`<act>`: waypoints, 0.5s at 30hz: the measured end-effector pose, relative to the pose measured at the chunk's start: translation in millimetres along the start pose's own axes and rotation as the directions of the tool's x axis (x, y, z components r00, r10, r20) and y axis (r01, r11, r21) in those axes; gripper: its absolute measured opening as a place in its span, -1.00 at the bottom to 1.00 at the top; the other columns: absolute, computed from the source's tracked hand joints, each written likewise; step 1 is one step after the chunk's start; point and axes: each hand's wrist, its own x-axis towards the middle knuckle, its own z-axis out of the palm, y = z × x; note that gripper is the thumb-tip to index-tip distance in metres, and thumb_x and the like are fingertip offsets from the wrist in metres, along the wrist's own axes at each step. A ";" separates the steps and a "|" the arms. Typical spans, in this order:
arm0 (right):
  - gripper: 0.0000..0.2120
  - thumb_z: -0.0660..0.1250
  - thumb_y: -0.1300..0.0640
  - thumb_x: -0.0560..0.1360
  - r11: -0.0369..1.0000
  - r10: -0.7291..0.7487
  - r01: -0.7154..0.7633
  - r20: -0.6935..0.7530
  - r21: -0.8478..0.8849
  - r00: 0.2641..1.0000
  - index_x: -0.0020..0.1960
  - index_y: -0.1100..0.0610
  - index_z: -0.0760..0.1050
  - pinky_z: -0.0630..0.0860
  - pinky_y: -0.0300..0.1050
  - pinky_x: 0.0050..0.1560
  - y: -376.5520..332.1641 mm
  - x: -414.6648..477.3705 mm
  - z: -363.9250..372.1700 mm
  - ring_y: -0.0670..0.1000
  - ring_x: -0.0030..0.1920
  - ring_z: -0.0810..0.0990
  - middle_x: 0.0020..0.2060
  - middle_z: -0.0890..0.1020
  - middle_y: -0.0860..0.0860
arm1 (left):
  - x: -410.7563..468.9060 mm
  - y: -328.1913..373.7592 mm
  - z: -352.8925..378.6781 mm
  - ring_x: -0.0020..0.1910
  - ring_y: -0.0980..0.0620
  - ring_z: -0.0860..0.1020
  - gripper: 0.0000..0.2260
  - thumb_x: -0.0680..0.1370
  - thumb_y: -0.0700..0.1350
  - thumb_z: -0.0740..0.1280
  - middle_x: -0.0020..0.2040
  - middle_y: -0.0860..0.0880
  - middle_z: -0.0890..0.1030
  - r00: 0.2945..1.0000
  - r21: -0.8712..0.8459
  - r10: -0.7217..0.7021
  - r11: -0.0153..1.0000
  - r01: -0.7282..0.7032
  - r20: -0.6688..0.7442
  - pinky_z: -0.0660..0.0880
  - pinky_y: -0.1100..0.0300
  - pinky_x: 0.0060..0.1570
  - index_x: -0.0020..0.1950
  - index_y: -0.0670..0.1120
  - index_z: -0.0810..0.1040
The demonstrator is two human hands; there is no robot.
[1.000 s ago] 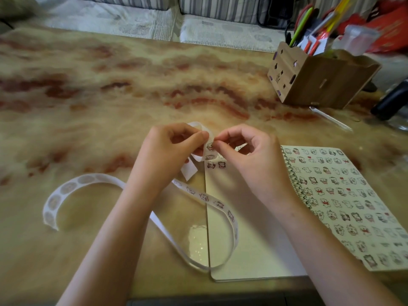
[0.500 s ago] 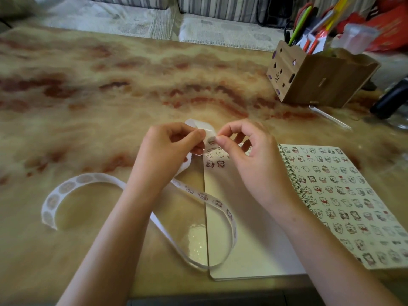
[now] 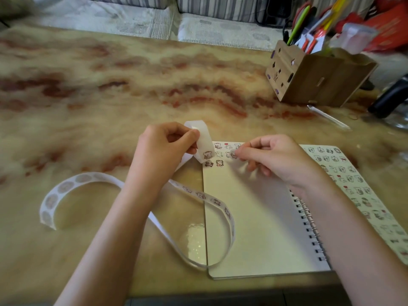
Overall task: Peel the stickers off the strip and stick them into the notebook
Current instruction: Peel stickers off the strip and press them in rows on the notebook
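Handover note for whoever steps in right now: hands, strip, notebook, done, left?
Left hand: pinches the sticker strip, raised at the page's top left corner.
Right hand: pinches one peeled sticker low over the notebook page; contact unclear.
Done: several stickers sit in rows at the page's top.
Left: press this one down; peel the stickers remaining on the strip.

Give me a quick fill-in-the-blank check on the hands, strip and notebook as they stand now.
The left hand grips the sticker ____, which loops over the table. The right hand pinches one peeled ____ over the notebook. The stuck stickers cluster in the page's far ____ corner.
Missing words: strip; sticker; left.
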 end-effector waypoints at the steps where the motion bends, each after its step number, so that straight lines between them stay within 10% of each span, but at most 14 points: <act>1: -0.91 0.48 0.21 0.40 1.000 0.004 -0.004 0.012 0.003 1.000 -0.15 0.24 0.63 0.28 -0.39 -0.53 0.0 0.4 0.5 -0.20 -0.60 0.40 -0.39 0.63 0.02 | 0.0 0.0 0.3 -0.33 0.23 0.62 -0.86 0.51 -0.11 0.37 -0.36 0.04 0.67 1.000 -0.002 -0.002 1.000 0.002 0.000 0.53 0.25 -0.13 -0.24 -0.04 0.64; 15: -0.94 0.50 0.18 0.37 0.993 0.005 0.001 0.049 -0.121 0.999 -0.26 0.13 0.64 0.31 -0.31 -0.41 2.5 6.6 3.1 -0.12 -0.47 0.44 -0.40 0.65 -0.04 | 0.2 -0.3 -0.6 -0.31 0.22 0.63 -0.85 0.52 -0.10 0.37 -0.34 0.03 0.68 1.000 0.000 -0.006 1.000 0.006 0.007 0.55 0.24 -0.10 -0.24 -0.04 0.64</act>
